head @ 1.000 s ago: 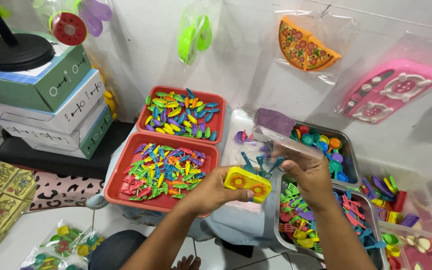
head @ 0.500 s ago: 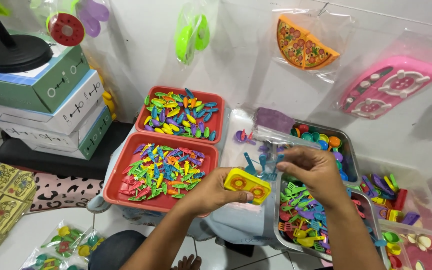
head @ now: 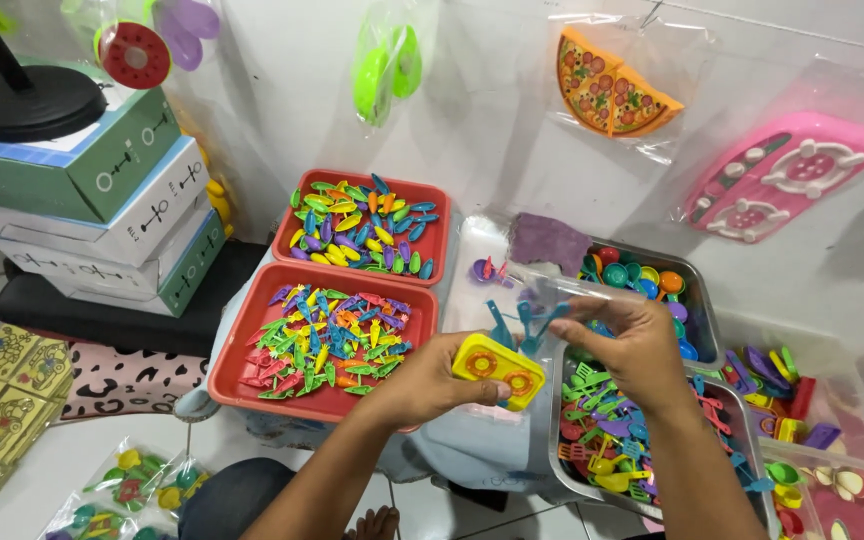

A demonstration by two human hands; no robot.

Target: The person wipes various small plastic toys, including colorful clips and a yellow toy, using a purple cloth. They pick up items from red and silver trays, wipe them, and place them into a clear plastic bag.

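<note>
Stacked green and white cardboard boxes (head: pixel 102 200) at far left. Next, two red plastic trays (head: pixel 252 350) of small multicoloured toy pieces. Left hand (head: pixel 432 375) is curled around a yellow plastic toy stove with two orange burners (head: pixel 497 370), fingers pinching its near edge, held above the tray gap. Right hand (head: pixel 632 350) pinches blue plastic toy utensils (head: pixel 527 322) and a clear plastic bag (head: pixel 562 290), just beside the stove. Metal tray (head: pixel 562 450) of mixed toy cutlery sits below it.

The toy stove (head: pixel 498 371) in the left hand (head: pixel 430 378) is yellow with orange rings; beside it, red trays (head: pixel 252 350) hold many-coloured pieces.
</note>
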